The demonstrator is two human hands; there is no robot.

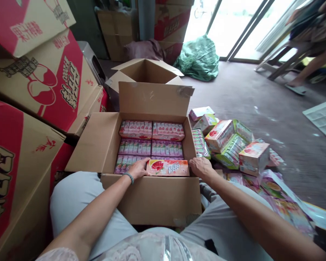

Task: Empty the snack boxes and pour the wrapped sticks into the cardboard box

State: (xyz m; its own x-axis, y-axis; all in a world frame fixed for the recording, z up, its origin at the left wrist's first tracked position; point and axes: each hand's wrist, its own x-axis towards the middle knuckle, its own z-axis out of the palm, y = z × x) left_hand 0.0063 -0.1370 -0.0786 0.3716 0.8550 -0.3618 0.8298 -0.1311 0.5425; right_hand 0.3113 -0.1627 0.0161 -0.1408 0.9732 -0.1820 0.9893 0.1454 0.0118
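Between my knees stands an open cardboard carton [157, 195], its flaps folded outward. Inside it lie rows of small packs, among them pink display boxes [168, 131] at the far end and purple display boxes [134, 146] nearer. A pink-orange candy box [168, 168] with a red fruit picture sits at the carton's near right corner. My left hand [139, 169] grips its left end, with the thumb on the near side. At the right end my right hand [201, 167] is curled against it, fingers partly hidden by the carton's edge.
Loose filled boxes [220, 136] and flat unfolded packaging [274, 185] lie on the floor to the right. Large red printed cartons [40, 83] are stacked at left. Beyond is another open carton [145, 70], a green sack [199, 58], and a seated person's leg [305, 70].
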